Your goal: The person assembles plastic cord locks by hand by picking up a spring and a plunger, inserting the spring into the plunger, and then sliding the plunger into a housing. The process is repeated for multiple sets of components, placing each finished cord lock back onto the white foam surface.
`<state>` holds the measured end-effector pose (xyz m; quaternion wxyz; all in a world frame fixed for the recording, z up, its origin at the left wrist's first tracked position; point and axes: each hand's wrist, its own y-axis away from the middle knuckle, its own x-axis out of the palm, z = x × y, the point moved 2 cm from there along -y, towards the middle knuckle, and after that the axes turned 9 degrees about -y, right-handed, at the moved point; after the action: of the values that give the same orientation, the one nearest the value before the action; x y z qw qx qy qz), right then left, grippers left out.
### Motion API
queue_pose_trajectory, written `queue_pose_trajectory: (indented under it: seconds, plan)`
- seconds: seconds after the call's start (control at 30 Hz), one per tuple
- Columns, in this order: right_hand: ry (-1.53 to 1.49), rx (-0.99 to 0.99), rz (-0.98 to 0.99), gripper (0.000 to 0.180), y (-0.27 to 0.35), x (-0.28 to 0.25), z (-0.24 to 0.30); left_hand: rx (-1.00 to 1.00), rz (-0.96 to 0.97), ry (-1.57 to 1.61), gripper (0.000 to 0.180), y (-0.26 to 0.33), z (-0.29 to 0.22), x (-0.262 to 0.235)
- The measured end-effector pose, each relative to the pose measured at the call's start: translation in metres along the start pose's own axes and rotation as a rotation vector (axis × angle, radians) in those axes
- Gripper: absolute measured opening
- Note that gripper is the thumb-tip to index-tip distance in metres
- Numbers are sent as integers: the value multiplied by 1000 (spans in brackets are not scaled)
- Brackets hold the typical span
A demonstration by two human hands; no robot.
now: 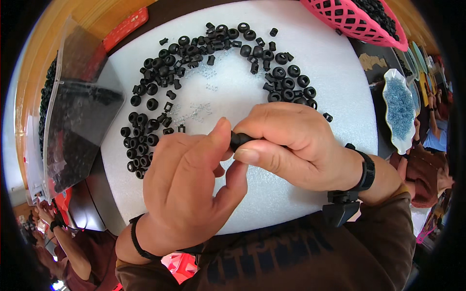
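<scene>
White foam sheeting (340, 68) spread beneath an arc of loose black parts (287, 82) and scattered clear beads (198, 111), a pink basket (399, 44) at its far right edge. Working remotely, I had the right hand (306, 140) clamped, thumb against forefinger, on a small black piece (238, 140) above the sheet's middle; the left hand (187, 182) curled just beside it, though I could not tell whether its fingertips gripped too.

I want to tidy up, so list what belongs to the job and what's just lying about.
Seemingly in the job:
Black part, pinched by the right hand beside the left hand
Round black pieces, smaller black pieces, clear beads, white sheet
Likely supplies: clear bin, pink basket, white dish of bluish beads

Probably lying about:
Red strip, upper left
Red thing, lower edge
</scene>
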<state>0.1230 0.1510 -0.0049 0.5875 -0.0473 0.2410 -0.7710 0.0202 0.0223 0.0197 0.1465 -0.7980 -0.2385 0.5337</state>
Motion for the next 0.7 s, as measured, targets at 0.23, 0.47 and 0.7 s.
queue_pose_trajectory:
  seconds: [0.23,0.47,0.7]
  plan:
    - [-324,265,-60,19,6,6,2,100,-24,-178,47,3,4,4]
    - [-324,331,67,22,5,0,8,269,-145,-286,44,4,2,4]
    - [-675,505,0,22,5,1,10,242,-111,-206,40,-3,3,-1]
